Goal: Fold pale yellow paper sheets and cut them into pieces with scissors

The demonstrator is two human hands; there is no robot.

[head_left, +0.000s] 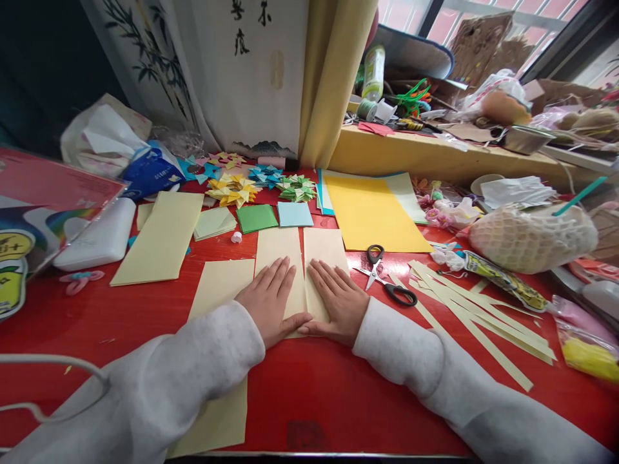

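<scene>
paper (283,248): pale yellow, just left of scissors (387,280), long axis running away from the person | left hand (268,301): flat, fingers spread, pressing its left half | right hand (338,299): flat on right half, equally near

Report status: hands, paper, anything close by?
Left hand and right hand flat, fingers spread, pressing the pale yellow sheet. Sheet lies on red table. Scissors just right of right hand, apart.

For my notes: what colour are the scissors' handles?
Black, on the scissors right of the right hand; head view.
</scene>
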